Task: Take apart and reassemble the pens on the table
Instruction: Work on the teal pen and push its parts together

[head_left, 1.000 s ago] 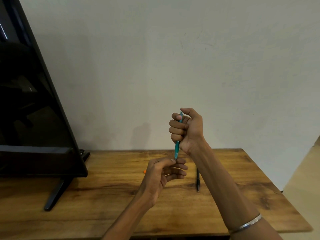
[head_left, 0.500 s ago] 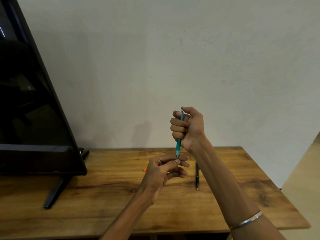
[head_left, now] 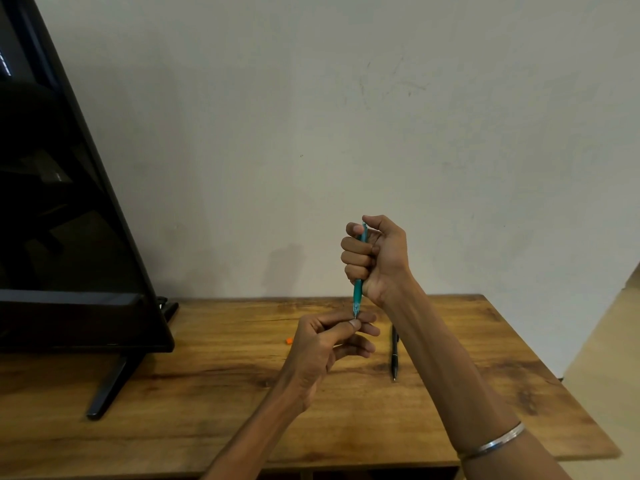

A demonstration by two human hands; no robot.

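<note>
teal translucent plastic pen is held upright in the air over the back middle of the wooden tabletop, tip end down. my right hand is fisted round its upper barrel, fingers fully curled and thumb across the top. my left hand sits just below, thumb and forefinger pinched together at the pen's lower tip; whether a small part is caught between them is too small to tell. compared with a second ago, the grip is unchanged, the left pinch has stayed at the tip, and both hands have drifted only slightly. judgement: the tip section is being worked by twisting and has not yet separated, so this pen is not yet visibly apart. slim black pen lies flat on the tabletop just right of my left hand, pointing toward the near edge, untouched. small orange piece lies on the tabletop left of the hands, nearer the back edge.
</note>
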